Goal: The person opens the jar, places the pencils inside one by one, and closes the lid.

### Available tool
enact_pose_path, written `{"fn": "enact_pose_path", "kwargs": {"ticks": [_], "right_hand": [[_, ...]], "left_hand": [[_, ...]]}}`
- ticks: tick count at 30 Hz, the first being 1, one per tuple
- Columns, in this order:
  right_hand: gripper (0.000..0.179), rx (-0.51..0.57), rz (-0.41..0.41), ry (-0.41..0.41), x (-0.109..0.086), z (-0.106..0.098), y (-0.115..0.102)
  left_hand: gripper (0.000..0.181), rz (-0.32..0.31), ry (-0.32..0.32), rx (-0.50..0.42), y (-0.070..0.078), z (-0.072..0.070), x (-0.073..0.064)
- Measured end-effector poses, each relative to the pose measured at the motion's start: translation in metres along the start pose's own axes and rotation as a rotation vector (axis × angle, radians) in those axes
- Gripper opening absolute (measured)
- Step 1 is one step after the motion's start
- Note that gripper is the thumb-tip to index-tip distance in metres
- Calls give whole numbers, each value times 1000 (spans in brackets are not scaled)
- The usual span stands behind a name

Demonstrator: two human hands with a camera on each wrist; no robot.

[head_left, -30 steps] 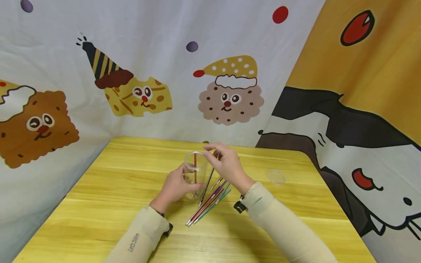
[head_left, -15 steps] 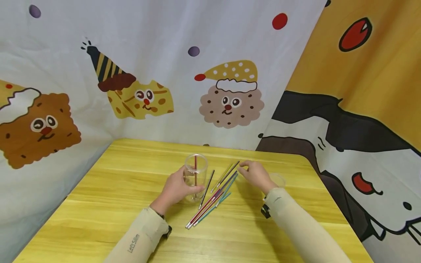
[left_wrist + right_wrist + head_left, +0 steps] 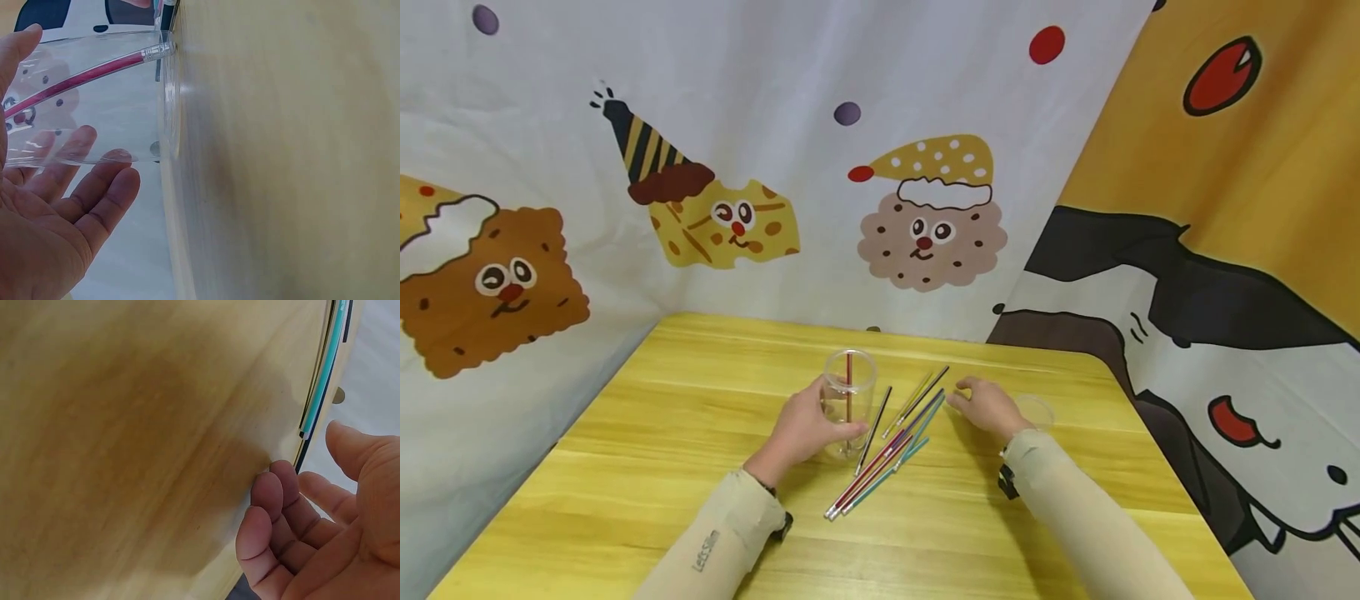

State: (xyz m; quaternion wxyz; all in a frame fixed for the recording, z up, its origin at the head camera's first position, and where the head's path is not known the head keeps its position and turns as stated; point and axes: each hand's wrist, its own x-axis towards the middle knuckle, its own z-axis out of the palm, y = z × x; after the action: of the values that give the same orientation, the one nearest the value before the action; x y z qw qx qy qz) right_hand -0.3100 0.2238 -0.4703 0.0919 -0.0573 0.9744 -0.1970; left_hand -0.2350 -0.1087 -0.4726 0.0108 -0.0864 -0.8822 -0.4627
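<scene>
A clear plastic cup [image 3: 863, 402] stands upright on the table, with one red pencil [image 3: 849, 367] leaning inside. In the left wrist view that pencil's eraser end [image 3: 157, 51] is down at the cup's base. My left hand [image 3: 801, 427] holds the cup from its left side, thumb in front and fingers behind. To its right lie several loose pencils, among them a black pencil [image 3: 874, 429], a yellow pencil [image 3: 907, 406] and a teal pencil [image 3: 870, 490]. My right hand [image 3: 990, 407] holds nothing, its fingers loosely bent beside the pencils' far ends; a teal pencil [image 3: 326, 375] shows above it.
A clear round lid [image 3: 1036, 410] lies flat on the table just beyond my right wrist. The wooden table [image 3: 685, 392] ends at the back against a white curtain [image 3: 752, 100] printed with cartoon figures. A yellow printed cloth [image 3: 1120, 150] hangs on the right.
My right hand has left the cup's rim and moved right, to the far ends of the loose pencils. The left hand and the cup have stayed in place.
</scene>
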Motion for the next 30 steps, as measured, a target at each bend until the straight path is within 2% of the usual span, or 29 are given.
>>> {"fn": "enact_pose_path", "kwargs": {"ticks": [4,13,24,30], "right_hand": [[54,2,-6,-1,4,-1,-1],[42,-27,-12,-19,11,1,-7],[35,-79,-31,-9,17,5,-14],[35,-90,-25,-8,18,6,-18]], "left_hand": [[73,3,1,7,2,-1,0],[86,-9,-7,14,0,2,0],[83,-17,-1,-13,2,1,-2],[83,-11,7,1,2,1,0]]}}
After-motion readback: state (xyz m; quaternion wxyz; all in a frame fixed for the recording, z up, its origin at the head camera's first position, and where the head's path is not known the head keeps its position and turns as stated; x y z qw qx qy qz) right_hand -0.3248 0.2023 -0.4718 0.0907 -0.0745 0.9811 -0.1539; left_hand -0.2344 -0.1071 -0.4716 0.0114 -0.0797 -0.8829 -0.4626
